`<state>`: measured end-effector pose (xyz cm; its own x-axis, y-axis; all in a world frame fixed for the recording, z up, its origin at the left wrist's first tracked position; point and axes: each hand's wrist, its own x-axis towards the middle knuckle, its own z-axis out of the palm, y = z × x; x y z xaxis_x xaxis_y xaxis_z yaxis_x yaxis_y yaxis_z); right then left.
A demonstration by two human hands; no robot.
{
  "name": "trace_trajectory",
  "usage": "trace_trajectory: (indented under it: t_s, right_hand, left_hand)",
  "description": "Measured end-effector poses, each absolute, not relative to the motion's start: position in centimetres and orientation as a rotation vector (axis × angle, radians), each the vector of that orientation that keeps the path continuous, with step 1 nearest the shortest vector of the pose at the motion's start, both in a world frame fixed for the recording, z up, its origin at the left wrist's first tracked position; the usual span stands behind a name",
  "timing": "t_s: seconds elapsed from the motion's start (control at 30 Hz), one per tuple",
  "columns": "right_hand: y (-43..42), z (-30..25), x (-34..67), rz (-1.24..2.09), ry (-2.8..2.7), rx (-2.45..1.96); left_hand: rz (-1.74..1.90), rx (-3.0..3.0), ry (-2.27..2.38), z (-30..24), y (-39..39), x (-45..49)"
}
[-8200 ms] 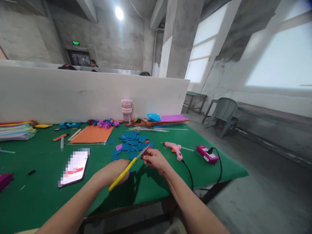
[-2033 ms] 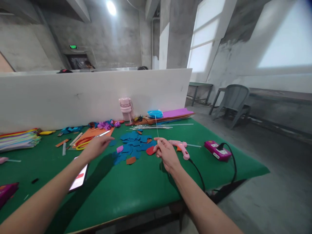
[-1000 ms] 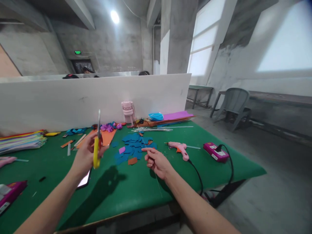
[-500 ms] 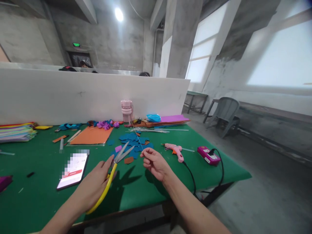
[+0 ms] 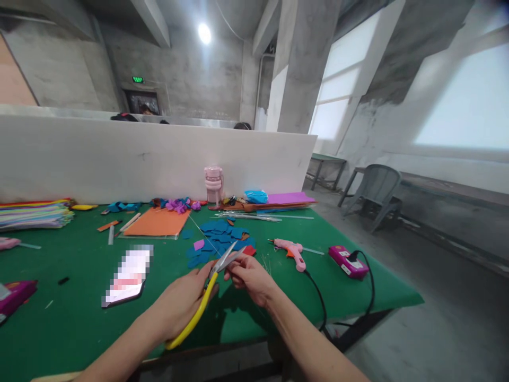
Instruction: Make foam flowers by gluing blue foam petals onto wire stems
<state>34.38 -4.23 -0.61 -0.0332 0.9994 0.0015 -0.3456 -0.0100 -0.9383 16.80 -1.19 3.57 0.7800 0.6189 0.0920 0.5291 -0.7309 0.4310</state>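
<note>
My left hand (image 5: 183, 298) grips yellow-handled scissors (image 5: 199, 307), whose silver blades stand slightly apart and point up to the right. My right hand (image 5: 247, 276) is pinched on a thin wire (image 5: 201, 232) that runs up to the left, right at the blade tips. Both hands hover over the green table (image 5: 79, 313) near its front edge. Just beyond them lies a heap of blue felt pieces (image 5: 220, 236) with a pink and a red scrap.
A phone (image 5: 129, 275) lies left of my hands. A pink glue gun (image 5: 292, 250) and a magenta power strip (image 5: 348, 261) with a black cable lie to the right. An orange sheet (image 5: 157, 222), a pink bottle (image 5: 213, 183), stacked coloured sheets (image 5: 34, 214) and a white partition (image 5: 119, 159) stand behind.
My left hand took the scissors from the orange sheet and brought them in front of me. The blades have closed in on the wire held by my right hand.
</note>
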Motion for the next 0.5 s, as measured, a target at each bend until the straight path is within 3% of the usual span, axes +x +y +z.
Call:
trace_trajectory:
  t_s: [0.5]
  right_hand:
    - [-4.37, -0.30, 34.73, 1.336, -1.068, -1.099]
  left_hand:
    - [0.221, 2.374, 0.841, 4.16, -1.72, 16.88]
